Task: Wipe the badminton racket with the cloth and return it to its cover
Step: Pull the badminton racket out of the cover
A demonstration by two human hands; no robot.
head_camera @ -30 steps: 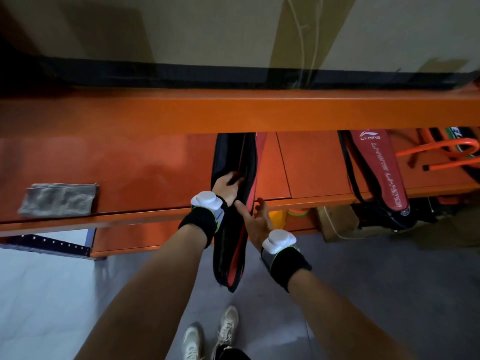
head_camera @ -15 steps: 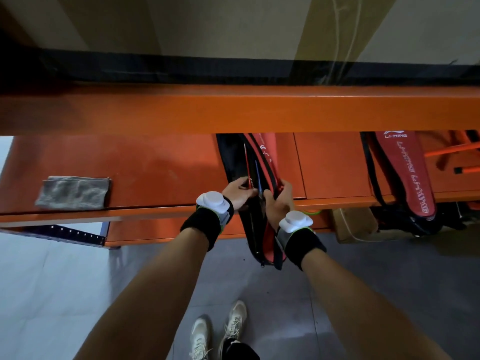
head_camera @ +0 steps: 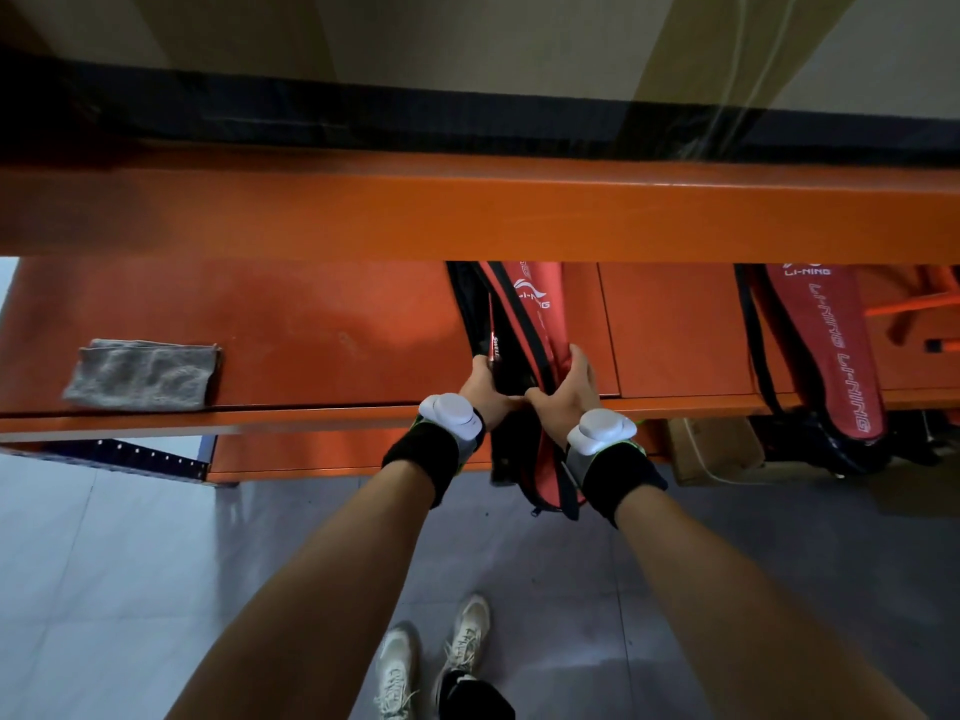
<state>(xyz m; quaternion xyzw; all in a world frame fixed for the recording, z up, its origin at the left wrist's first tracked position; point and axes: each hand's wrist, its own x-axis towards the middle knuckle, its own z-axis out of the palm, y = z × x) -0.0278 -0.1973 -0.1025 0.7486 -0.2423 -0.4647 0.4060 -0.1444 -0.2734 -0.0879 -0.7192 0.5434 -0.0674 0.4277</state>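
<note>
Orange shelf (head_camera: 311, 324), viewed from above; its front lip runs left to right just under both wrists. An upper orange beam (head_camera: 467, 210) crosses the whole frame above and hides the back of the shelf and the top ends of what lies on it. Red-and-black racket cover (head_camera: 535, 314) lies across the shelf depth, its near end hanging over the front lip toward the floor. Left hand (head_camera: 485, 392) grips the cover's left black edge at the lip; right hand (head_camera: 563, 394) grips the red right flap, fingers curled over it, the two thumbs nearly touching. Between the parted edges a thin red racket frame (head_camera: 491, 330) shows inside the cover; the rest of the racket is hidden. Grey cloth (head_camera: 143, 374), folded, lies flat near the front lip, well apart to the left of the hands, with bare shelf between it and the cover. Second red cover (head_camera: 826, 356) lies to the right, also overhanging the lip, apart from the first with a shelf panel between. Count: two covers, one cloth, one racket partly seen, two hands, two black wristbands each with a white puck. Orange rods at far right edge, number unclear. Grey floor (head_camera: 130, 589) open below the lip; two pale shoes (head_camera: 431, 662) stand there. A cardboard box (head_camera: 711, 449) sits under the shelf at right.
</note>
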